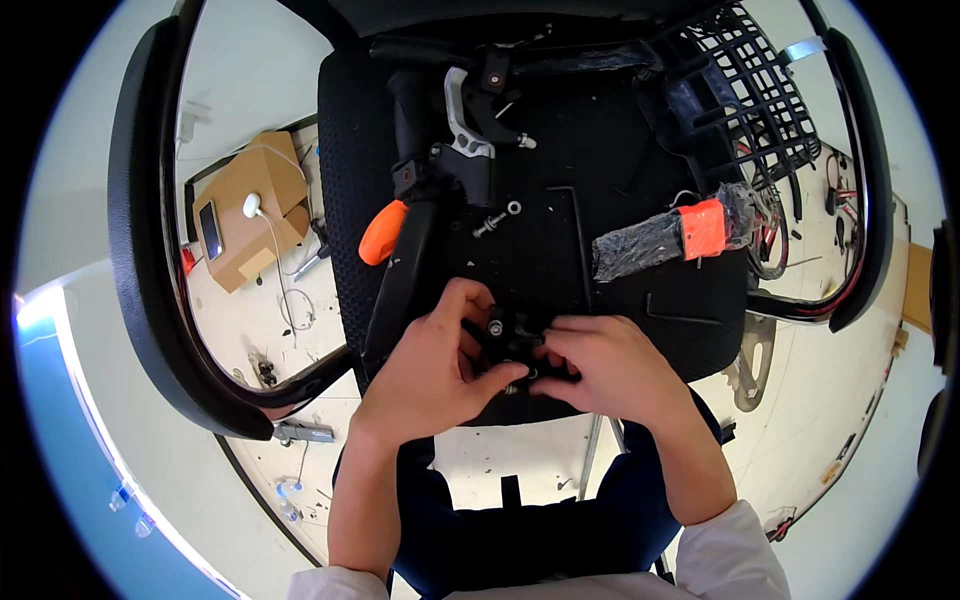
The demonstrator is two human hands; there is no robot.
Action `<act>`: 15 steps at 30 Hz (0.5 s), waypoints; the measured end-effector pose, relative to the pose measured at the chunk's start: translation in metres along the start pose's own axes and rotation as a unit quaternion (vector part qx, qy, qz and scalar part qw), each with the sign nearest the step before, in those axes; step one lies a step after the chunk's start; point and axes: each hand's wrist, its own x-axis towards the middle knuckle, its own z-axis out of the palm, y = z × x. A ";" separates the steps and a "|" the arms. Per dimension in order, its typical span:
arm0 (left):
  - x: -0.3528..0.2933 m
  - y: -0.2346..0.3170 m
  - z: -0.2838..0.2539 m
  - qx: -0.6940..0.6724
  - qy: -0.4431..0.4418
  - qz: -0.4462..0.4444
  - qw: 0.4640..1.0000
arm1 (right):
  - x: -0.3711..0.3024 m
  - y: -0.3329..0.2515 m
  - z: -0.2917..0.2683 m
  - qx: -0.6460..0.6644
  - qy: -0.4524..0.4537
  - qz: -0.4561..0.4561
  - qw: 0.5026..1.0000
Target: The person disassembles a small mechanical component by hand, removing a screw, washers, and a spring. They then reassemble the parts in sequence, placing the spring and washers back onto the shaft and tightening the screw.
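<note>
Over the front edge of a black chair seat (540,270), both my hands are closed around a small black part with metal bolts (508,325). My left hand (430,370) grips it from the left, thumb pressed near its lower bolt. From the right, the fingertips of my right hand (612,362) pinch it; fingers cover much of the part, so its exact kind is hidden. Beyond them lie a loose bolt (488,224) and a ring-shaped washer (514,208). A long hex key (580,235) rests just past my right hand, and a shorter hex key (680,318) sits farther right.
Left on the seat is a black handlebar assembly with a silver lever (460,115) and an orange piece (382,232). To the right are a plastic-wrapped bundle (640,245) and a black lattice basket (775,90). Armrests (140,230) flank the seat; a cardboard box (265,190) bears a phone (211,230).
</note>
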 end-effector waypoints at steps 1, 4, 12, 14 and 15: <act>0.001 -0.001 0.001 -0.004 0.006 0.009 1.000 | 0.000 0.001 0.000 0.000 -0.003 0.003 1.000; 0.005 -0.002 0.003 -0.004 0.033 0.029 0.999 | 0.004 0.007 -0.002 0.036 0.007 0.000 0.999; 0.025 0.004 0.021 0.172 0.228 0.117 0.951 | 0.014 0.012 -0.022 0.107 0.209 0.038 0.971; 0.035 0.010 0.024 0.167 0.291 0.122 0.934 | 0.022 0.008 -0.020 0.027 0.249 0.030 0.968; 0.040 0.012 0.025 0.165 0.322 0.125 0.924 | 0.027 0.009 -0.018 0.009 0.258 0.022 0.966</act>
